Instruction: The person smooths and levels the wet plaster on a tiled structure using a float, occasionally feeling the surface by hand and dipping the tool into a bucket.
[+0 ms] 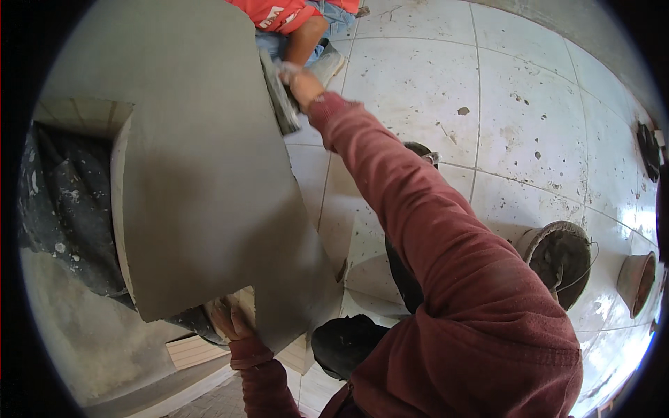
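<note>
A grey cement-coated slab [188, 174] with cut-out notches fills the left. My right hand [304, 85], slightly blurred, grips a long flat cement-smeared float [284, 101] along the slab's upper right edge. My left hand [230, 319] is at the lower notch, fingers extended and resting against a pale surface inside it, just beside the coated edge; the fingertips are partly shadowed. A paint-spotted black sheet [73, 202] lies in the larger opening at left.
Another person's bare arm [303, 38] and red clothing are at the top. A bucket of grey mix [557, 261] and a smaller container [634, 282] stand at right on the tiled floor [523, 111]. Another bucket is partly hidden behind my right arm.
</note>
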Demonstrator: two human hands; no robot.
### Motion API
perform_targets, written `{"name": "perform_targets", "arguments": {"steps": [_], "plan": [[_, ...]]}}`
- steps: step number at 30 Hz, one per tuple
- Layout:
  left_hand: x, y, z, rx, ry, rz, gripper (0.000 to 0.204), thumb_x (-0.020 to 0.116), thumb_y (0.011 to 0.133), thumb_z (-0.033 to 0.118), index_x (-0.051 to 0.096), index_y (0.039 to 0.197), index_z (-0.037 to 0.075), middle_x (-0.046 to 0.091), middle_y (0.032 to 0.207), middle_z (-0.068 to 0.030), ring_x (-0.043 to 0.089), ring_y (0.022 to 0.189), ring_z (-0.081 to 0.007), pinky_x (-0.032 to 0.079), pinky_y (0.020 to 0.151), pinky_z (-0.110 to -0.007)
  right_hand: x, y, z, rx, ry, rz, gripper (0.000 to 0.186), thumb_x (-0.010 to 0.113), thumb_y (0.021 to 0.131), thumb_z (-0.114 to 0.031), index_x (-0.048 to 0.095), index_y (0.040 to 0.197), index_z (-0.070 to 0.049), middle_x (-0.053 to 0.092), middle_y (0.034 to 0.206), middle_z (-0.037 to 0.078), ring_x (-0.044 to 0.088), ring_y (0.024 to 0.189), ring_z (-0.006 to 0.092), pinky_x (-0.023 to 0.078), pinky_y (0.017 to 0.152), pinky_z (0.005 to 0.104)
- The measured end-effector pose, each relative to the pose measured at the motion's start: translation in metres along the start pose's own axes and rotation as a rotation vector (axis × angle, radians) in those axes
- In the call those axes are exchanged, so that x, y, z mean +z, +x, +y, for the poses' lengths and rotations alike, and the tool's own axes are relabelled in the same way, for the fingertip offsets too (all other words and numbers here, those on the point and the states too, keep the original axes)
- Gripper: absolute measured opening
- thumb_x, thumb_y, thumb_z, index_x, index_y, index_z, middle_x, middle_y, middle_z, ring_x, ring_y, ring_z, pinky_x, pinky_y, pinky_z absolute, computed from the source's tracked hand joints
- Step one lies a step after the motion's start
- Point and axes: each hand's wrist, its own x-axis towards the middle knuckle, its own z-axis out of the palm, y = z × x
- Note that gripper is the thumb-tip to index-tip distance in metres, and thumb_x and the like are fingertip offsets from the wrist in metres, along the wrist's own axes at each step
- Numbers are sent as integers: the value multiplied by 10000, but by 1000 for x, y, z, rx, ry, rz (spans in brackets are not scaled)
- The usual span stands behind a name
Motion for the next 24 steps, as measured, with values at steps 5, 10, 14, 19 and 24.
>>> {"name": "perform_targets", "arguments": {"steps": [5,10,14,19,24], "plan": [[-4,3,-14,-90,27,-56,462,429,853,239,382,1219,-39,351,1260,-226,325,1156,-348,226,990,-420,8,-13,21,343,399,-63,287,478,819,-124,544,1083,-30,591,998,109,559,894,192,419,787,288],[-10,4,0,-41,-4,-126,465,422,855,267,392,1207,-35,364,1243,-225,344,1135,-352,233,979,-428,-24,40,-52,205,700,126,271,444,847,-136,544,1076,-32,584,952,64,551,847,162,430,742,291],[-2,11,5,5,-58,-119,484,420,857,280,376,1225,-31,362,1249,-220,330,1157,-351,219,990,-433,-10,32,21,-152,-305,2,223,454,833,-139,578,981,-29,586,945,155,555,878,272,425,760,317],[-9,6,18,-95,67,-155,511,423,859,291,350,1257,-21,350,1281,-206,298,1200,-343,200,1009,-434,-16,29,10,-25,5,208,222,485,841,-213,604,857,-27,606,777,100,558,705,184,436,681,319],[-3,5,-3,-22,-51,-114,489,409,873,276,353,1256,-22,343,1290,-207,297,1198,-344,205,1006,-438,-23,84,-17,260,730,14,270,477,806,-204,547,1029,-68,604,882,126,597,743,229,487,626,362]]}}
